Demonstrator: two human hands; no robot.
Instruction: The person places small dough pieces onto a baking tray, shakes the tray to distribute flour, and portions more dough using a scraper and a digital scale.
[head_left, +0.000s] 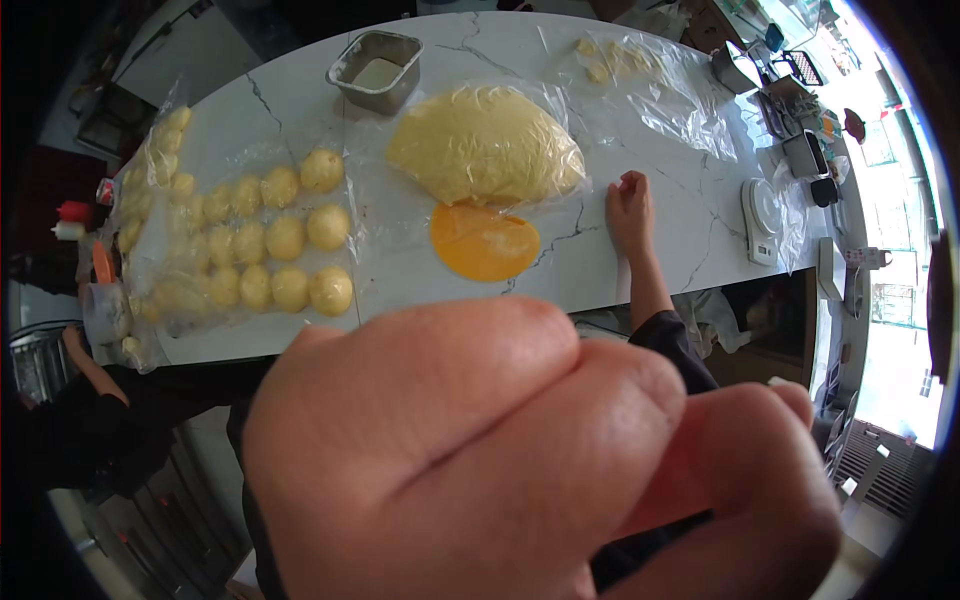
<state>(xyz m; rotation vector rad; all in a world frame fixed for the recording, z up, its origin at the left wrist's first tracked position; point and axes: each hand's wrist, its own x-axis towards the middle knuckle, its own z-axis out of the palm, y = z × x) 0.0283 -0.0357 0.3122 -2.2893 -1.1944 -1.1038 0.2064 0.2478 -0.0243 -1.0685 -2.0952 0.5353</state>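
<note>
My left hand [470, 430] is raised very close in front of the view, its fingers bent in toward the palm. Whatever it may hold is hidden behind the knuckles. Resting on the marble-patterned table [400, 270], my right hand [630, 212] has loosely curled fingers and nothing visible in it. Left of that hand lies an orange-yellow dough scraper [485, 245], lightly dusted with white. Just beyond the scraper, a big mound of yellow dough [485, 145] sits under clear plastic film. Rows of round dough balls [285, 238] lie to the left, many of them under film.
A metal pan [375, 72] with white powder stands at the back. Dough pieces [610, 60] lie by plastic film at the far right. A white scale [763, 220] is near the right end. At the left edge another person's hand [76, 345] shows beside a plastic tub [105, 312].
</note>
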